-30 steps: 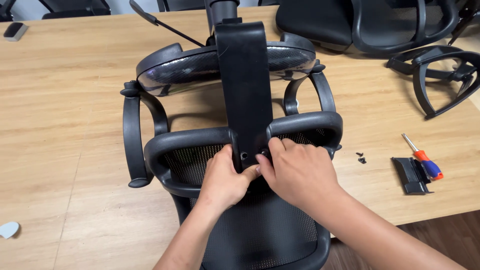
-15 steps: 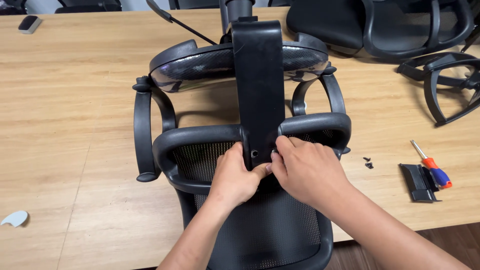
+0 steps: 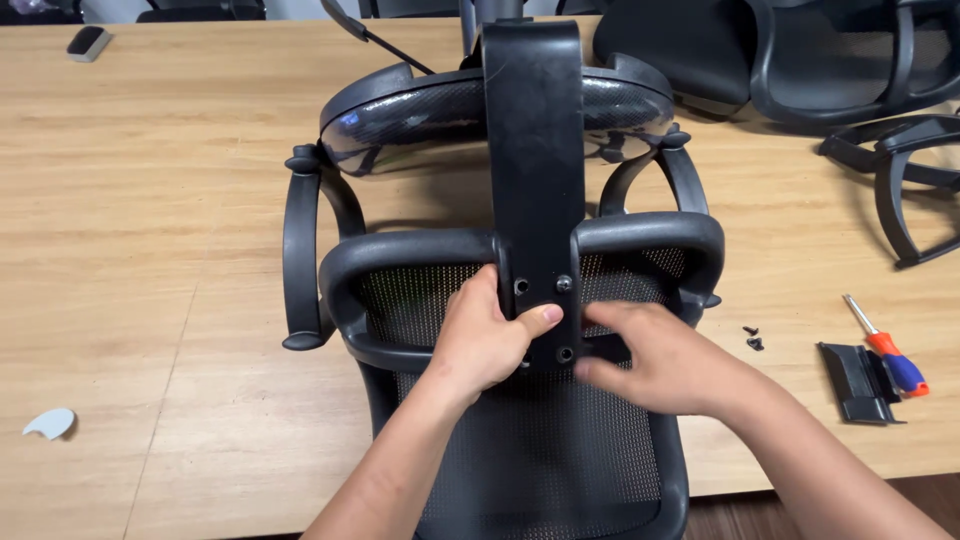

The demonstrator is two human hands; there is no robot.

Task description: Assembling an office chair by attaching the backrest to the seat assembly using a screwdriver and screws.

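1. Head view: the black spine bracket (image 3: 535, 190) lies along the mesh chair back (image 3: 540, 450) at table (image 3: 150, 200) centre.
2. Left hand (image 3: 480, 340) grips the bracket's lower end from 9 o'clock, thumb across its face.
3. Right hand (image 3: 665, 360), fingers curled, pinches the bracket edge from 3 o'clock.
4. Screwdriver (image 3: 885, 350) lies at 3 o'clock, well apart.

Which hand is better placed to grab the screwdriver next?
Right. The screwdriver lies on the table on the right hand's side, beside loose screws. The left hand is pressed on the bracket plate and would have to cross over.
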